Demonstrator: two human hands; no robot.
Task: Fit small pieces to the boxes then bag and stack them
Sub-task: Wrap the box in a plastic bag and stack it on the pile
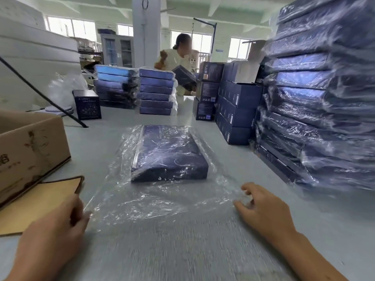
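Many bagged boxes (324, 98) tower at right; on the table (182, 250) one navy box (168, 153) sits inside a clear bag (152, 203), its loose near corners pinched by left hand (54, 230) and right hand (263, 209), likely ready for folding shut, then stacking.

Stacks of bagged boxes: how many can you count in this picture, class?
3: a left stack and a middle stack at the table's far end, a tall right stack. Others may hide behind.

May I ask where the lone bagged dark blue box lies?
Head view, centre: the dark blue box lies between the brown cardboard carton, left, and plastic-wrapped box stack, right.
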